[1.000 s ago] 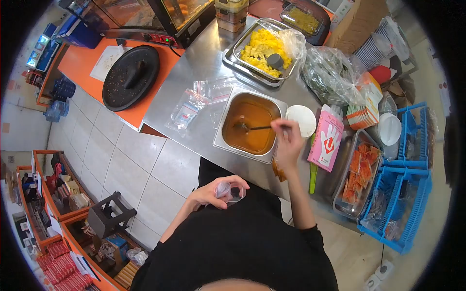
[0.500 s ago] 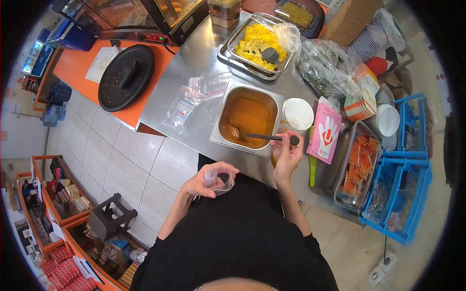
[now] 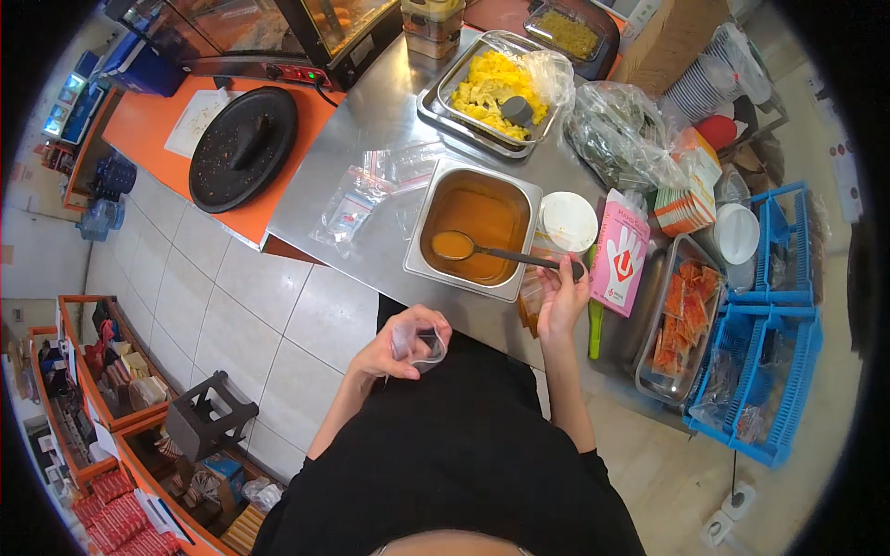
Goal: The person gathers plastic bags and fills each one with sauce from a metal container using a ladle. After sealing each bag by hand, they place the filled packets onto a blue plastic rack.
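Observation:
My left hand is wrapped round a clear plastic cup, held tilted in front of my body. My right hand grips the dark handle of a spoon. The spoon's bowl is full of orange-brown sauce and lies over the left part of a square metal container that holds the same sauce. Right of the container is a round white lid. Beside it stands a pink glove box.
Behind the sauce are a tray of yellow food and a plastic bag of greens. To the right are a container of orange-red pieces and blue racks. A black round lid lies on the orange counter at left.
The spoon's bowl has come up out of the sauce, now filled. My right hand has shifted slightly right and down. My left hand with the cup has barely moved.

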`<state>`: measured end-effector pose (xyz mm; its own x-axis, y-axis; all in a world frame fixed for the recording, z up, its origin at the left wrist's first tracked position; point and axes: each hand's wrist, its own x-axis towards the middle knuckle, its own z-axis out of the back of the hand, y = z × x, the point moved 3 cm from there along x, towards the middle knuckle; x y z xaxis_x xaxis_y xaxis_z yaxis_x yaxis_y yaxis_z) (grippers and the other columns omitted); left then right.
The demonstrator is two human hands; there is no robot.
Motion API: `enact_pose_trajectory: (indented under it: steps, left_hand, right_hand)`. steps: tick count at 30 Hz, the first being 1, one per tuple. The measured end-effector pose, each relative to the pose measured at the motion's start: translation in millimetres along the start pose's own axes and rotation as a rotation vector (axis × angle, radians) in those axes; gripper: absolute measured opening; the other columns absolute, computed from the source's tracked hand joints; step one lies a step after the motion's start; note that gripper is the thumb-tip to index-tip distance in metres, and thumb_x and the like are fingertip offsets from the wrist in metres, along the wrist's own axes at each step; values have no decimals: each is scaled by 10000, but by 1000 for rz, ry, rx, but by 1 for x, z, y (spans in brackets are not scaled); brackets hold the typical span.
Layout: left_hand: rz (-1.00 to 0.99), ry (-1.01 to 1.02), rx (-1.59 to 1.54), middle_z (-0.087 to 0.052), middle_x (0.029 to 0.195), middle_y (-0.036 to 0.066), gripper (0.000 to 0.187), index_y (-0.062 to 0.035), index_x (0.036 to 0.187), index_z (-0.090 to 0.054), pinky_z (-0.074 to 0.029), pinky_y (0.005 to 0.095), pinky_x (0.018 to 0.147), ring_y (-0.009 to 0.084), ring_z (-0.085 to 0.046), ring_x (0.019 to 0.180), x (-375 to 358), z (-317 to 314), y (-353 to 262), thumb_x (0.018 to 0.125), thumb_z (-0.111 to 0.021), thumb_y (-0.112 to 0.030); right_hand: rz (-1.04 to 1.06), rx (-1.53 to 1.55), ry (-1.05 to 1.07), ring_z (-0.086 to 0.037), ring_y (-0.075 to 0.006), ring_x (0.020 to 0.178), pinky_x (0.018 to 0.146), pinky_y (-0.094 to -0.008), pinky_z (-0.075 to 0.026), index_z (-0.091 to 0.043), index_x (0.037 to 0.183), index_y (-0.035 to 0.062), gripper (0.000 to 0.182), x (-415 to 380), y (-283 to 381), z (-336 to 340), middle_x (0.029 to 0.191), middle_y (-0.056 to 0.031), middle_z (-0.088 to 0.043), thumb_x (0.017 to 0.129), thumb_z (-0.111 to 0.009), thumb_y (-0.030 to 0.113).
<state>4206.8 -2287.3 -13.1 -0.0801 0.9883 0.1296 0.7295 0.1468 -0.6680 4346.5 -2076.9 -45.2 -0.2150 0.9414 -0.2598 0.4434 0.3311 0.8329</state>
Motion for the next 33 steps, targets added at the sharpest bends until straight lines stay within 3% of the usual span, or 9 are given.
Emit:
enact_pose_trajectory:
  steps: [5,8,11,18,25,33]
  left_hand:
    - [-25,-95,75,-468,1054,100,758,-24,1216,-425,-333,148,473,47,-431,532,2,9,-23,562,-804,-72]
    - [-136,-286,292,-480,1000,63,792,-5,1219,-429,-327,148,453,27,-430,539,16,7,-45,561,-825,-199]
    - [-137,-373,308,-490,956,43,788,-10,1215,-437,-326,146,447,19,-440,555,23,6,-66,568,-823,-240]
    - [-319,-360,462,-512,969,75,711,-36,1180,-457,-296,143,428,8,-388,467,44,1,-86,568,-813,-104]
    - [-346,-347,550,-504,992,81,682,-34,1185,-455,-278,146,423,-13,-365,446,48,6,-79,591,-788,-44]
    - [-411,-408,707,-517,951,55,645,-28,1175,-470,-268,131,421,-20,-362,458,61,-5,-85,605,-770,5]
  right_hand:
    - [24,20,-9,-603,-181,744,649,-293,-517,-465,1077,32,214,7,15,-4,868,-118,-594,889,-531,110]
    - [65,23,7,-600,-174,751,647,-292,-519,-462,1093,29,225,7,40,-20,860,-100,-593,886,-526,89]
    - [123,61,71,-602,-168,753,644,-288,-521,-466,1099,32,233,12,64,-35,859,-99,-598,882,-533,84]
    - [235,95,111,-614,-162,734,639,-277,-524,-500,1081,27,219,11,106,-61,838,-101,-613,875,-545,88]
    - [203,64,52,-615,-158,721,628,-274,-536,-498,1074,30,221,14,82,-33,834,-93,-608,867,-549,86]
    - [251,122,72,-614,-159,727,622,-271,-537,-508,1053,39,203,9,104,-58,832,-99,-609,862,-557,86]
